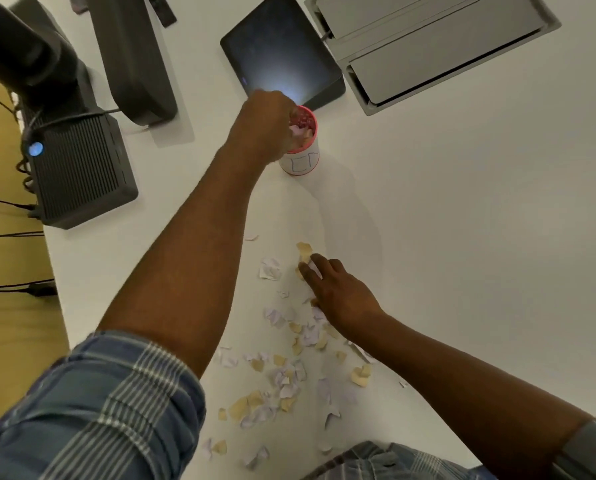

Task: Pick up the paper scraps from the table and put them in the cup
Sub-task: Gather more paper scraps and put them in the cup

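Note:
A white cup (301, 161) with a red rim stands on the white table (463, 237), with paper scraps inside it. My left hand (267, 128) is over the cup's mouth, fingers bunched on scraps at the rim. Several white, lilac and tan paper scraps (282, 379) lie scattered on the table in front of me. My right hand (338, 292) rests on the table among them, its fingertips pinching a white scrap next to a tan scrap (303, 251).
A dark tablet (282, 50) lies just behind the cup. A grey box (435, 46) sits at the back right. Black devices (78, 168) and cables crowd the table's left edge. A monitor stand (134, 60) stands at the back left.

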`<action>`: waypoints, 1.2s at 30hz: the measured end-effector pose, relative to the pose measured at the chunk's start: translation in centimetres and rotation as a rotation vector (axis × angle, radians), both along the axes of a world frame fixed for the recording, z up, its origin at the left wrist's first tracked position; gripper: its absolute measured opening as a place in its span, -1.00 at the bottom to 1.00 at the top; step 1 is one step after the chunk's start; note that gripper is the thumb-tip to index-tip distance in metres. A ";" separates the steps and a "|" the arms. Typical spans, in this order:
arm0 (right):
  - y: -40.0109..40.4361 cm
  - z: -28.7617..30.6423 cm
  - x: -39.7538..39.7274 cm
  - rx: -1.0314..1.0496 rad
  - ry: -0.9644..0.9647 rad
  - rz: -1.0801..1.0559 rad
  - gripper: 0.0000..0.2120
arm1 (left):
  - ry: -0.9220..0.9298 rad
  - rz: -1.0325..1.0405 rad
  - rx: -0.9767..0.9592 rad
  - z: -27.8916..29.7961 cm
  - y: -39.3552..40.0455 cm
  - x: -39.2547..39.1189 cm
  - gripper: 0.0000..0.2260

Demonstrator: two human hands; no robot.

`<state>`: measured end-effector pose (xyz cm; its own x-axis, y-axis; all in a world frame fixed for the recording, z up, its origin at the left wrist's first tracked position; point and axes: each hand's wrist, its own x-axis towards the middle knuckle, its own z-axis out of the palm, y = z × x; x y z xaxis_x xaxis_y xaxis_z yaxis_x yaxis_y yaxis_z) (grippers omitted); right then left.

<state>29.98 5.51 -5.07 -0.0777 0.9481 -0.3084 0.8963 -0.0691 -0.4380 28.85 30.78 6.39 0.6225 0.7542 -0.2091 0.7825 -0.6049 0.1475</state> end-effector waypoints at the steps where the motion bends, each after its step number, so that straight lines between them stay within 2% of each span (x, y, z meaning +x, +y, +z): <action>1: 0.0 0.0 -0.1 -0.001 -0.013 0.023 -0.39 | -0.067 0.036 0.025 -0.1 -1.0 -1.2 -0.66; 3: -0.3 -0.1 -0.3 0.010 -0.043 0.076 -0.42 | -0.233 0.104 0.048 -1.0 -3.2 -4.0 -0.66; 5: -0.8 -0.1 -0.3 0.039 -0.052 0.125 -0.55 | -0.389 0.156 0.029 -2.5 -6.0 -6.8 -0.66; 8: -1.8 0.0 -0.3 0.083 -0.085 0.198 -0.75 | -0.449 0.191 0.001 -5.5 -11.0 -10.7 -0.69; 12: -3.2 -0.1 -0.3 0.090 -0.114 0.226 -0.87 | -0.249 0.268 -0.226 -9.4 -16.8 -15.1 -0.64; 15: -3.8 0.1 -0.2 0.058 -0.087 0.201 -0.93 | -0.085 0.253 -0.335 -10.8 -19.6 -16.5 -0.46; 19: -4.2 -0.1 0.2 0.033 -0.021 0.087 -0.95 | -0.042 0.204 -0.332 -10.7 -21.8 -16.0 -0.30; 22: -4.0 0.3 0.8 -0.004 0.103 -0.119 -0.83 | 0.012 0.196 -0.285 -10.6 -23.4 -15.2 -0.28; 25: -3.5 1.4 1.7 -0.010 0.222 -0.345 -0.85 | 0.020 0.220 -0.303 -10.9 -25.1 -14.7 -0.37; 31: -2.4 2.9 3.4 -0.088 0.355 -0.583 -0.90 | -0.165 0.245 -0.320 -11.8 -27.0 -14.6 -0.85; 33: -1.7 3.4 3.9 -0.084 0.374 -0.615 -0.91 | -0.215 0.256 -0.299 -12.1 -27.1 -14.6 -0.89; 36: 0.4 4.8 4.9 -0.017 0.370 -0.615 -0.91 | -0.262 0.287 -0.297 -12.4 -26.8 -14.8 -0.84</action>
<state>34.86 5.87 -0.29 0.3667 0.8489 -0.3805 0.4856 -0.5236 -0.7001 14.07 4.01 -6.04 0.4584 0.8346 -0.3057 0.8253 -0.2720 0.4949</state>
